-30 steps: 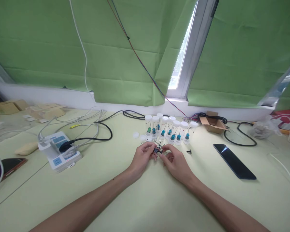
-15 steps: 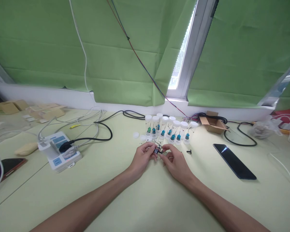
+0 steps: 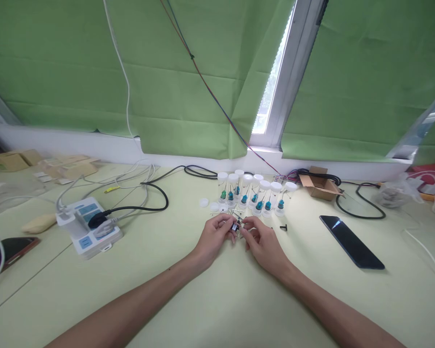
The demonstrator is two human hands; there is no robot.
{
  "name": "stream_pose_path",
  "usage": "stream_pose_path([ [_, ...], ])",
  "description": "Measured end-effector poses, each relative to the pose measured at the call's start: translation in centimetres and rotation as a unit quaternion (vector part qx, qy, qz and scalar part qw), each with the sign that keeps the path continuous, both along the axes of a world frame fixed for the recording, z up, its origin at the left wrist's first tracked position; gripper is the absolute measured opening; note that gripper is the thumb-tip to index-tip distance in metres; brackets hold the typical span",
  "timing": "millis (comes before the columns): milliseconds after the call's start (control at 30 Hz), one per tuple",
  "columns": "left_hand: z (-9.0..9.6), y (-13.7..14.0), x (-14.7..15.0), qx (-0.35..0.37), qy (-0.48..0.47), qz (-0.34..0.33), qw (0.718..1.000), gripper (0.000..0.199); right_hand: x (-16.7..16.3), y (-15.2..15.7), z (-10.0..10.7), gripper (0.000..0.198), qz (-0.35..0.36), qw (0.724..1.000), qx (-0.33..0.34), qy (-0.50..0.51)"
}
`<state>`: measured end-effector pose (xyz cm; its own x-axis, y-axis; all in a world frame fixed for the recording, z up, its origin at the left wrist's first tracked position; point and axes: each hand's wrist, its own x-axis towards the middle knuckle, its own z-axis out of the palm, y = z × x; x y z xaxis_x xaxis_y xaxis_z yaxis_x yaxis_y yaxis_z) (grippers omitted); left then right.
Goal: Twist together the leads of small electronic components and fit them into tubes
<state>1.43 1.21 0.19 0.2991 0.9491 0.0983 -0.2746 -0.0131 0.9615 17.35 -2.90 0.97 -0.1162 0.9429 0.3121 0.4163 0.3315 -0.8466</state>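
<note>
My left hand (image 3: 214, 238) pinches a small black part with a pale, shiny face (image 3: 235, 226) between thumb and fingers, just above the table. Close against it from the right, my right hand (image 3: 263, 244) has its thumb and index finger pressed together at the part's right edge; what lies between those fingertips is too small to make out. Behind both hands stand several clear tubes (image 3: 244, 192) with white caps, holding blue-green pieces with thin stems. Loose white caps (image 3: 204, 202) lie left of the tubes. A black T-shaped piece (image 3: 283, 227) rests right of my right hand.
A dark phone (image 3: 351, 241) lies at the right, with an open cardboard box (image 3: 319, 186) behind it. On the left are a white power strip (image 3: 90, 229) with plugs, a black cable (image 3: 163, 193) and another phone (image 3: 10, 253). Green blinds (image 3: 188, 106) hang behind the table.
The held part has turned slightly, so its pale face shows more and its black bar less. My right fingertips have shifted a little; both arms stay in place.
</note>
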Motion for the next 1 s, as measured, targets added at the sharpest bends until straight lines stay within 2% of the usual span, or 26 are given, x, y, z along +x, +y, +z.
stream_pose_path([
  [1000,0.1,-0.13,0.05,0.0,0.004,0.01,1.0,0.023,-0.11,0.01,0.0,0.022,-0.008,1.0,0.017,-0.019],
])
